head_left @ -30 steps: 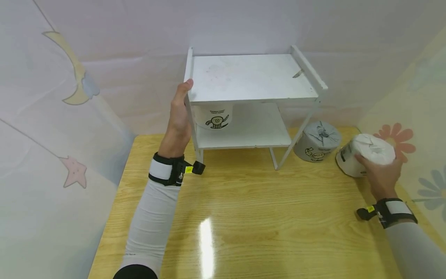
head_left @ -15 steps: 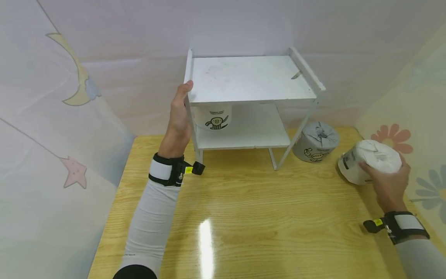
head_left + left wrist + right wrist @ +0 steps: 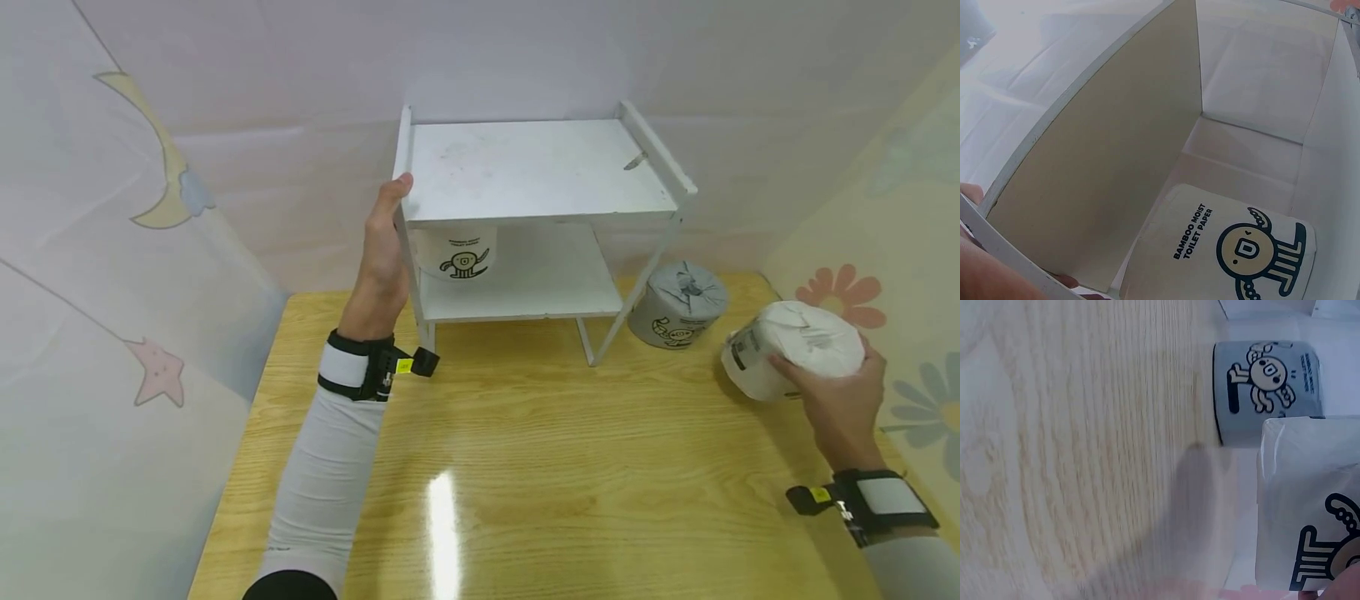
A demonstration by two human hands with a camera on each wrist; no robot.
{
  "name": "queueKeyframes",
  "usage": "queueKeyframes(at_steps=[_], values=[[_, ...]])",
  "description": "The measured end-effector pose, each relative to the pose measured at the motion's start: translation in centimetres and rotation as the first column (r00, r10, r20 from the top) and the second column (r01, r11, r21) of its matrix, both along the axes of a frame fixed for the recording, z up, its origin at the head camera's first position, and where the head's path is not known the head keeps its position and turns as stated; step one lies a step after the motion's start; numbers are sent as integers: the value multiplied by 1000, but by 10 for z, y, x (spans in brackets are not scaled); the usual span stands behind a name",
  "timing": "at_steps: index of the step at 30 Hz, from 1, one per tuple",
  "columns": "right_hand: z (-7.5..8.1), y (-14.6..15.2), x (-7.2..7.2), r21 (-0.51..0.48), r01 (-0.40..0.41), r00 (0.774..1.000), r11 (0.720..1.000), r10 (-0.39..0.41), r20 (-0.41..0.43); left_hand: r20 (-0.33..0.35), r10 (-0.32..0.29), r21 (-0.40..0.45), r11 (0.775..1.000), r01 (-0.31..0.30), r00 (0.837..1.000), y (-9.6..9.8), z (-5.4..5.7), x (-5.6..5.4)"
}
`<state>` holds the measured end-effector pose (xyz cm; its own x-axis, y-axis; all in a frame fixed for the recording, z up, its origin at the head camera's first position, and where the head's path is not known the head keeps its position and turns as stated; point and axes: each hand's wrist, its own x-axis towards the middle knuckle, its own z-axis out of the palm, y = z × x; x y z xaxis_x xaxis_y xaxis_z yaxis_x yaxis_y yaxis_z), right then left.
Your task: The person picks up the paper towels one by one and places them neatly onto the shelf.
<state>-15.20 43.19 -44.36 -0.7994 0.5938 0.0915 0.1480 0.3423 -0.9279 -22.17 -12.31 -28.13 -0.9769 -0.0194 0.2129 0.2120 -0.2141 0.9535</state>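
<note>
At the left side of a white two-tier shelf, my left hand grips the side frame, thumb over the top rail. A white toilet paper roll stands on the lower tier, near that hand; its "bamboo moist toilet paper" print shows in the left wrist view. Over on the right, my right hand holds another white wrapped toilet paper roll, tilted, with a shadow on the table below it. Between this roll and the shelf, a grey-wrapped toilet paper roll stands upright on the table.
The wooden table extends in front of the shelf, with a bright reflection left of its middle. Pale printed cloth walls close in the back, left and right; a red flower is printed beside the held roll.
My right hand has moved a little toward me and right with the white toilet paper roll, which tilts more. The left hand keeps its grip on the shelf.
</note>
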Motion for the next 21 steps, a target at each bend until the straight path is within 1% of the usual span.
queueKeyframes(at_steps=[1,3,9,12,14,18,21], values=[[2,-2,2,10,-9,1000,1000,9,-7,0,-1,1,1000,1,1000,0,0,0],[4,-6,5,62,-23,1000,998,23,8,4,1,2,1000,-1,1000,0,0,0],[10,-16,13,77,-39,999,996,36,41,7,9,1,1000,-9,1000,0,0,1],[12,-20,17,62,-39,999,997,37,32,8,7,-2,1000,-7,1000,1,0,1],[14,-23,19,27,-31,999,999,31,13,10,6,-8,1000,-6,1000,1,0,1],[19,-30,23,-34,-17,999,999,16,-33,17,9,-14,1000,-8,1000,0,1,0],[22,-36,27,-66,-29,997,997,24,-77,19,11,-15,1000,-10,1000,0,1,0]])
